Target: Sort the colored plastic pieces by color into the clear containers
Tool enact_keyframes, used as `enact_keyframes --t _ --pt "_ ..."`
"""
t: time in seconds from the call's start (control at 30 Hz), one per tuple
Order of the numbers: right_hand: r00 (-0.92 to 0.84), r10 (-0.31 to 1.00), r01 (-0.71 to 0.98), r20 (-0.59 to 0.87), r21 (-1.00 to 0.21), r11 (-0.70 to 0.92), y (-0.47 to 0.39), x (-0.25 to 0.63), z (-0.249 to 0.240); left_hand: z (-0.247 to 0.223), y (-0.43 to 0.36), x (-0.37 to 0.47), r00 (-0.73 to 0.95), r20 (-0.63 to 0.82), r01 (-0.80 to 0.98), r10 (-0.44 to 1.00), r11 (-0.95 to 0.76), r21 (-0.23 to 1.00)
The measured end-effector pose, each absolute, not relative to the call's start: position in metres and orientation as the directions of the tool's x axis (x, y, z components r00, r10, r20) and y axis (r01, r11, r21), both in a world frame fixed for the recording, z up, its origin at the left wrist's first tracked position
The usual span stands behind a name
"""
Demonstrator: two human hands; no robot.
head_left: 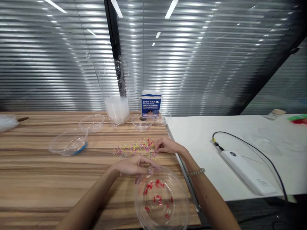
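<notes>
My left hand (134, 166) grips the far rim of a clear plastic bowl (177, 188), thumb on the inner side and fingers outside. The bowl is tilted toward me near the front edge of the wooden table. Several small red pieces (157, 199) lie scattered in it. My right hand (165, 145) has its fingertips pinched together at the right end of a loose pile of small colourful pieces (134, 148), yellow, pink, purple and red. Whatever sits between those fingertips is too small to make out.
A clear bowl with blue pieces (80, 148) stands at left, another clear bowl (91, 123) behind it. A bagged stack of bowls (117, 110), further clear bowls (142, 123) and a blue carton (151, 103) stand at the back. A white power bank (247, 172) with a cable lies right.
</notes>
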State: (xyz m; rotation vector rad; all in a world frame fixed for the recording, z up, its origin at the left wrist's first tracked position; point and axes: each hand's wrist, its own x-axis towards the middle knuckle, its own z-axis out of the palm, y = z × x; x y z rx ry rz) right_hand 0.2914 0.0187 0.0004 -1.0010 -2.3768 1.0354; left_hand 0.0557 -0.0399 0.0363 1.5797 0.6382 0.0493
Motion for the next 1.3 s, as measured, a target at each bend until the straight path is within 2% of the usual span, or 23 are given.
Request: enact_keyframes --t 0.27,0.43,0.57,0.7,0.8,0.9,0.97,1.07,1.3 --pt "-0.672 0.739 0.467 0.050 -0.747 0.474 0.016 0.290 0.004 0.039 -0.037 0.055 0.796 -0.361 0.385 0.485 0.055 0.921" --pt "-0.640 0.753 0.280 0.149 -0.868 0.410 0.003 0.290 0.027 0.042 -0.038 0.055 0.784 -0.336 0.366 0.521 0.049 0.930" --pt "-0.731 0.652 0.050 0.200 -0.938 0.343 -0.007 0.290 0.039 0.041 -0.038 0.054 0.787 -0.333 0.354 0.520 0.061 0.933" --pt "-0.841 0.506 -0.002 0.189 -0.937 0.348 -0.009 0.288 0.040 0.041 -0.037 0.055 0.790 -0.335 0.355 0.514 0.062 0.933" --pt "-0.807 0.558 0.050 0.192 -0.919 0.390 -0.006 0.287 0.036 0.043 -0.038 0.055 0.784 -0.331 0.355 0.525 0.058 0.933" --pt "-0.677 0.718 0.234 0.161 -0.878 0.418 -0.001 0.284 0.030 0.043 -0.038 0.055 0.787 -0.335 0.362 0.518 0.052 0.931" --pt "-0.628 0.769 0.362 0.123 -0.828 0.428 0.002 0.283 0.025 0.043 -0.038 0.055 0.788 -0.334 0.371 0.517 0.034 0.928" --pt "-0.645 0.760 0.437 0.074 -0.781 0.447 0.006 0.282 0.018 0.042 -0.038 0.055 0.789 -0.344 0.385 0.509 0.028 0.923" --pt "-0.639 0.768 0.485 0.039 -0.755 0.441 0.010 0.281 0.007 0.044 -0.039 0.055 0.796 -0.354 0.383 0.491 0.044 0.923"
